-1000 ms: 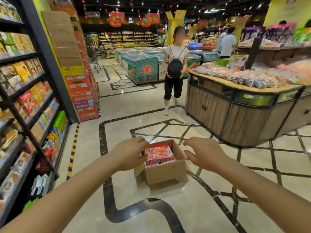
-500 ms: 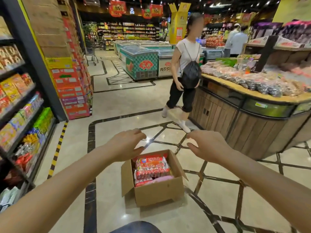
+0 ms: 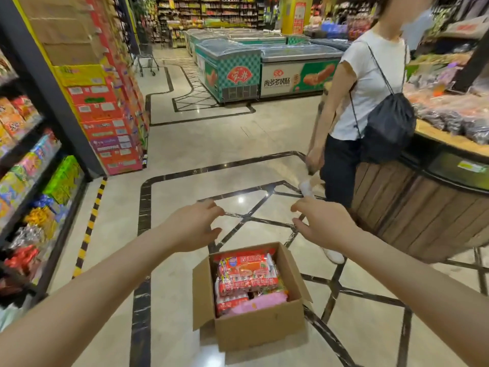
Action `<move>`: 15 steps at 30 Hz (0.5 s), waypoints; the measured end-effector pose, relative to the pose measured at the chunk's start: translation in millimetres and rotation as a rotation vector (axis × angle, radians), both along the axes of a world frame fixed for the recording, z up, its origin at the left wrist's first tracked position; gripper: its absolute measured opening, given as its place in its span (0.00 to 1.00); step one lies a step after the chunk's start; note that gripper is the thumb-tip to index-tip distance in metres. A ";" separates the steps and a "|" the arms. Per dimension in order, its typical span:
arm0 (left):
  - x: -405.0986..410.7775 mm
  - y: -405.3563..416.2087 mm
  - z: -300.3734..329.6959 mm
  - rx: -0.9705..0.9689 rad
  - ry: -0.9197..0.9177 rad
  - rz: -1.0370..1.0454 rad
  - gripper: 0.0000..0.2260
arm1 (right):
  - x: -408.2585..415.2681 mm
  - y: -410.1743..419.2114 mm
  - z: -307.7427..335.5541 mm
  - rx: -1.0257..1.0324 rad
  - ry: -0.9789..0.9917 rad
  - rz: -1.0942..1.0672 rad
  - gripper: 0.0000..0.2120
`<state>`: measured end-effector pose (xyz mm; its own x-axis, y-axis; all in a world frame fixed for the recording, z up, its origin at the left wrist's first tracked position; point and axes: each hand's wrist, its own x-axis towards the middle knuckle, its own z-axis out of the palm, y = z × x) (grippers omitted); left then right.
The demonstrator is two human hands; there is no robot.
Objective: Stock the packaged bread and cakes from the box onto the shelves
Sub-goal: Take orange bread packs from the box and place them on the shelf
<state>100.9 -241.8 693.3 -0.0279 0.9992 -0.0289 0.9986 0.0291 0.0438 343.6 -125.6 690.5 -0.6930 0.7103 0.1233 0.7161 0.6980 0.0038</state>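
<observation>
Fingers of the left hand (image 3: 194, 227) are loosely bent and hold nothing; the right hand (image 3: 321, 225) matches it, its fingers relaxed and empty. Both hands hover above and beyond the cardboard box (image 3: 254, 323), which sits on the glossy stone floor (image 3: 185, 144) with its flaps open.

Inside the box lie crinkly clear-film packs (image 3: 247, 274) printed red and orange with white lettering too blurred to read, and toward its near wall a soft pink pack (image 3: 260, 303). How many packs lie underneath is hidden.

Left of the box stand dark metal shelves (image 3: 37, 165) of bright snack bags, cut off by the frame edge. Beyond the box, a chest freezer (image 3: 296, 72) carries a panel reading 肉多多烤肠 beside a sausage picture. Right of the box curves a wood-slatted display counter (image 3: 412, 207) with bagged goods on top; a person in a white top (image 3: 370, 86) with a black drawstring bag walks beside it.
</observation>
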 end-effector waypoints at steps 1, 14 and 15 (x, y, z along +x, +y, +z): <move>-8.1 14.8 -3.7 -0.017 -0.008 -0.001 0.20 | -6.9 14.2 -4.9 -0.014 0.009 -0.009 0.17; -63.8 151.5 -121.0 -0.205 -0.067 0.011 0.20 | -62.4 140.2 -120.4 -0.166 0.054 -0.142 0.18; -65.8 159.0 -140.8 -0.223 -0.096 0.035 0.20 | -65.6 149.5 -139.9 -0.187 0.047 -0.147 0.18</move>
<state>35.1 -82.9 552.6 -0.0486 0.9662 -0.2531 0.9884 0.0831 0.1275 278.1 23.9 550.6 -0.5771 0.8166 0.0095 0.8063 0.5716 -0.1519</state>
